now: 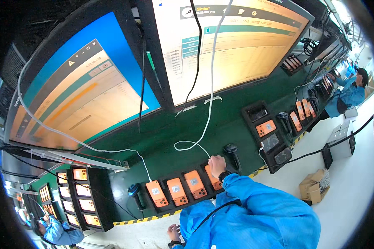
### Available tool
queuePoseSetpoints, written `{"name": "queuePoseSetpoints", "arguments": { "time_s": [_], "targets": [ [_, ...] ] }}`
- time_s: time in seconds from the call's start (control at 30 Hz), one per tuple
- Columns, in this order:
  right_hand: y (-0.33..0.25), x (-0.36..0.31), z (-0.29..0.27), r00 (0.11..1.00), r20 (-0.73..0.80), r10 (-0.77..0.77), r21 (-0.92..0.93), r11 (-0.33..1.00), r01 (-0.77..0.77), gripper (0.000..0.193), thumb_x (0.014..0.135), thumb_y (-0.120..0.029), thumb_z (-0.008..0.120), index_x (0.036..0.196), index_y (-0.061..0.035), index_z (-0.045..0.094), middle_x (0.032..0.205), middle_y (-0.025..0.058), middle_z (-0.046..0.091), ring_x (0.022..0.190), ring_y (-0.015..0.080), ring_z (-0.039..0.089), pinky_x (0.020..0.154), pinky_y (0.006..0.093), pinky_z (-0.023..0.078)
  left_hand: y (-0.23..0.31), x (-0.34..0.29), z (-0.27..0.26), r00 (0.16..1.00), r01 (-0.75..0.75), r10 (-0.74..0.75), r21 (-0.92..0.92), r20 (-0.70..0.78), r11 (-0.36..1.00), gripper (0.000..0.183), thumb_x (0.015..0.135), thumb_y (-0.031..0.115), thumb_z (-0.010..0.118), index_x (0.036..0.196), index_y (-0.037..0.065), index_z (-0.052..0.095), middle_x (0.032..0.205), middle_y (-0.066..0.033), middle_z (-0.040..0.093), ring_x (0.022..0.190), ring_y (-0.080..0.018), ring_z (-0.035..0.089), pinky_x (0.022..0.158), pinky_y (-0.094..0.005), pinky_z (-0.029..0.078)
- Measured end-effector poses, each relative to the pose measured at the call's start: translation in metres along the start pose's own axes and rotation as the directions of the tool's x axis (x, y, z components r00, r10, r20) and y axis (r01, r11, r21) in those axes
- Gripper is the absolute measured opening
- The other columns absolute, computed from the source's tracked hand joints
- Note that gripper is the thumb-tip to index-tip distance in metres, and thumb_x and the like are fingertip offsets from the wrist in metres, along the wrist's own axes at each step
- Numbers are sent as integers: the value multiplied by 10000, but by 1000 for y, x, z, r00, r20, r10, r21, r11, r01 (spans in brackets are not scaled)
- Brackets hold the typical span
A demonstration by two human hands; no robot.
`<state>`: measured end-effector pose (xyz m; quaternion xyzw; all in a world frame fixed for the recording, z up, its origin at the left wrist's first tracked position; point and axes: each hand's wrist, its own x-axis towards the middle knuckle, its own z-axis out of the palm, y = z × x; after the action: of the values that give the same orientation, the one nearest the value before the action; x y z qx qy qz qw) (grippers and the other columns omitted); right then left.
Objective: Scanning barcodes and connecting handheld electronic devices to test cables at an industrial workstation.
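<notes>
A row of orange phones sits in a black tray (pixel 183 171) along the near edge of the green bench. My right hand (pixel 217 166) is closed at the top end of the rightmost phone (pixel 212 178), pinching the end of a white charging cable (pixel 203 147); the plug is hidden by my fingers. Left of it lie three more phones, the third (pixel 195 184), the second (pixel 177 191) and the first (pixel 156 193), which has another white cable (pixel 143 159) at its top. My left hand (pixel 174 232) hangs low off the bench, fingers loosely apart, with nothing visible in it.
Two monitors (pixel 232 50) stand behind the tray. Handheld scanners flank it, one on the left (pixel 136 195) and one on the right (pixel 232 155). Black racks of phones (pixel 96 195) stand left; another tray (pixel 255 124) lies right. Loose cables hang across. Co-workers (pixel 351 93) are at both sides.
</notes>
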<state>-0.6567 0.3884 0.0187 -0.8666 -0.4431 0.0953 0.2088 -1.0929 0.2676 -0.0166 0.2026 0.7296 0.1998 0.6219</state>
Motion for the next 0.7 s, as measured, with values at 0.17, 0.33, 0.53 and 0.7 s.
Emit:
{"name": "queuePoseSetpoints", "arguments": {
  "time_s": [0.17, 0.33, 0.53, 0.7],
  "targets": [
    [20, 0, -41, 886, -457, -81, -2, 996, 90, 206, 783, -186, 582, 928, -58, 514, 1053, 147, 542, 997, 338, 495, 870, 486, 343, -40, 24, -25, 1000, 10, -11, -67, -23, 998, 203, 845, 122, 564, 1035, 53, 551, 885, -119, 639, 703, -198, 615, 552, -295, 486],
    [64, 0, -43, 841, -265, 473, 340, 861, -377, 436, 710, -305, 720, 913, -35, 444, 929, 200, 552, 902, 369, 550, 763, 451, 443, -29, 27, -34, 940, -340, 337, 101, 47, 935, 286, 887, 209, 545, 1073, -4, 591, 887, -128, 656, 669, -155, 587, 530, -258, 464],
    [75, -1, -49, 887, 131, 444, 582, 690, -431, 427, 727, -253, 748, 879, -32, 416, 735, 94, 561, 581, 209, 597, 538, 350, 459, 65, 21, 7, 893, -439, 423, 92, 153, 894, 248, 884, 220, 588, 1031, 21, 580, 894, -97, 636, 747, -167, 607, 567, -288, 489],
    [32, -23, -47, 970, 89, 225, 664, 713, -226, 350, 775, -166, 715, 869, -31, 405, 742, 75, 537, 577, 144, 567, 533, 305, 458, 132, 31, 65, 666, -746, 677, 271, 313, 609, 194, 824, 105, 588, 997, 18, 572, 876, -139, 636, 713, -216, 617, 619, -320, 495]
  ]
}}
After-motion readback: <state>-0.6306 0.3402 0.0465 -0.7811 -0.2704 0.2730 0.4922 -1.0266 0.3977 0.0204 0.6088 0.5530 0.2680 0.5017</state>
